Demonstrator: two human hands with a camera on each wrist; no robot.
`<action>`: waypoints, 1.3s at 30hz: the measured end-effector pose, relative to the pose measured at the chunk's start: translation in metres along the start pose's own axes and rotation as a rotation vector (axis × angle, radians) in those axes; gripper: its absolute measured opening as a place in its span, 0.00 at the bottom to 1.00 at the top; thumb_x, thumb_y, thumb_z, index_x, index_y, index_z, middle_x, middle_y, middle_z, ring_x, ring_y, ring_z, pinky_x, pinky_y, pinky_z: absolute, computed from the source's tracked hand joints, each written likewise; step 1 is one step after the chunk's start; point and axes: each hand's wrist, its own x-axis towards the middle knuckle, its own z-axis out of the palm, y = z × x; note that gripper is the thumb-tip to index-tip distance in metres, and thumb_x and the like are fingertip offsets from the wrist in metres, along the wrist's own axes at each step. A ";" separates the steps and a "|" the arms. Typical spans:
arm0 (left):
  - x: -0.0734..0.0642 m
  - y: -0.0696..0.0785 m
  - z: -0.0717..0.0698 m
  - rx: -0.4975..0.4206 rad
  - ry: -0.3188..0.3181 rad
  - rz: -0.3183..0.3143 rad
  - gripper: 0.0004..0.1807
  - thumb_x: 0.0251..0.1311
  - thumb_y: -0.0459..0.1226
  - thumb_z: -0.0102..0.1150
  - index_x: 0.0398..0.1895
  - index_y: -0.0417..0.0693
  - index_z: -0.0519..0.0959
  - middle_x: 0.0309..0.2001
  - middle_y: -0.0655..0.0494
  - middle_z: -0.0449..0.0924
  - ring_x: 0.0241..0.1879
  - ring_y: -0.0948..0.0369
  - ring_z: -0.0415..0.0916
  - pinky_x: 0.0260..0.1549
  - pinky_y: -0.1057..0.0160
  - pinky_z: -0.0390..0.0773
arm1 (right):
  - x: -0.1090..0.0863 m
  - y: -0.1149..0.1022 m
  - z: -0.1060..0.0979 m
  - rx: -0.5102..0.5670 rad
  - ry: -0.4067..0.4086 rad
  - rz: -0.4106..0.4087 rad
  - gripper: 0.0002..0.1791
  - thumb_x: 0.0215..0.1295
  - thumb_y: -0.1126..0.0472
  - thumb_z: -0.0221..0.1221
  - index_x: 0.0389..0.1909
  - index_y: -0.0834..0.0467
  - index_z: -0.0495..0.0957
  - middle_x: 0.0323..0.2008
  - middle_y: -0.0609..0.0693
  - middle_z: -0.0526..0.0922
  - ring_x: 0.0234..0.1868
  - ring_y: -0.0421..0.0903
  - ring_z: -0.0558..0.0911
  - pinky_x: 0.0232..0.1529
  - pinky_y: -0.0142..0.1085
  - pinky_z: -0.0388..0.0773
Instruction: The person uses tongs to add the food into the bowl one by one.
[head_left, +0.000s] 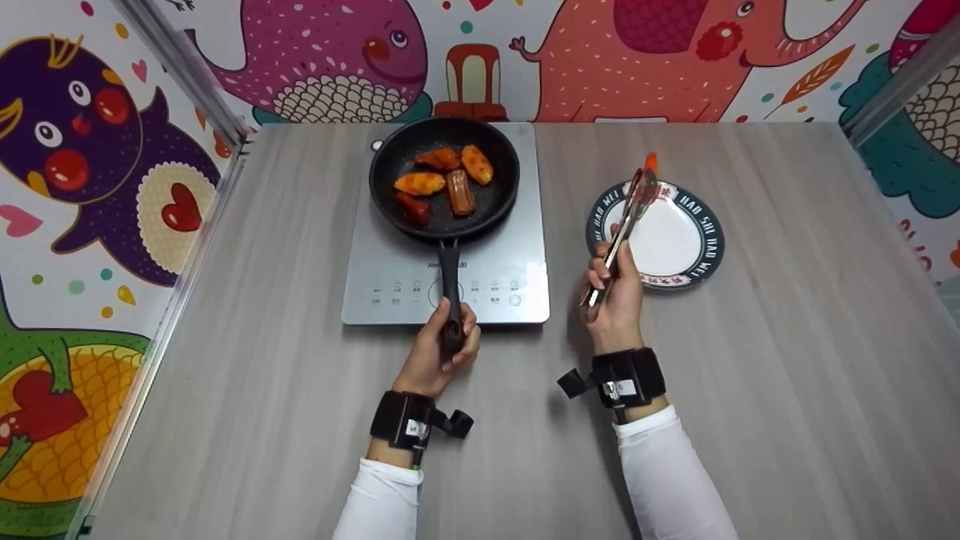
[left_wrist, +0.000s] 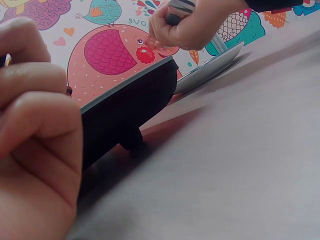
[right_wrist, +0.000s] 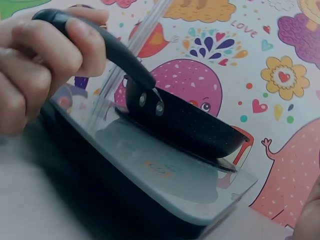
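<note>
In the head view my left hand grips the black handle of a frying pan on a silver induction cooker. Inside the pan are several browned and orange food pieces, among them a scored brown sausage piece. My right hand holds metal tongs over the left side of a dark-rimmed white plate. Something orange shows at the tongs' far end; whether it is food or part of the tongs is unclear. The right wrist view shows the left hand's fingers curled round the handle.
Everything stands on a grey wood-grain table. Walls with cartoon animals rise at the back and left, with a metal strip along the left edge. Black straps with small cameras sit on both wrists.
</note>
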 end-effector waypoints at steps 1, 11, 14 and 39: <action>0.000 0.000 0.000 -0.001 0.001 -0.001 0.22 0.68 0.51 0.27 0.29 0.45 0.65 0.13 0.60 0.63 0.10 0.67 0.54 0.06 0.70 0.48 | -0.001 0.001 0.001 -0.027 -0.006 -0.010 0.17 0.70 0.58 0.42 0.55 0.61 0.60 0.24 0.54 0.69 0.12 0.37 0.60 0.08 0.23 0.55; -0.001 0.000 0.001 0.010 0.017 -0.011 0.23 0.68 0.51 0.26 0.28 0.46 0.65 0.13 0.61 0.64 0.09 0.68 0.55 0.06 0.70 0.48 | -0.005 0.012 0.004 -0.329 -0.146 -0.100 0.14 0.70 0.60 0.41 0.46 0.68 0.59 0.26 0.55 0.69 0.13 0.38 0.61 0.09 0.25 0.57; 0.000 -0.001 0.001 0.009 0.019 -0.014 0.23 0.68 0.52 0.27 0.28 0.45 0.65 0.13 0.60 0.64 0.09 0.67 0.54 0.06 0.69 0.48 | -0.006 0.016 0.006 -0.451 -0.198 -0.139 0.14 0.70 0.60 0.41 0.46 0.68 0.60 0.26 0.55 0.69 0.13 0.39 0.62 0.09 0.26 0.57; 0.000 -0.001 0.003 0.017 0.011 -0.010 0.23 0.67 0.53 0.30 0.27 0.45 0.64 0.12 0.61 0.63 0.08 0.67 0.51 0.05 0.69 0.47 | -0.029 0.041 0.021 -1.178 -0.340 -0.271 0.20 0.67 0.64 0.47 0.60 0.59 0.65 0.28 0.64 0.73 0.13 0.42 0.66 0.09 0.30 0.63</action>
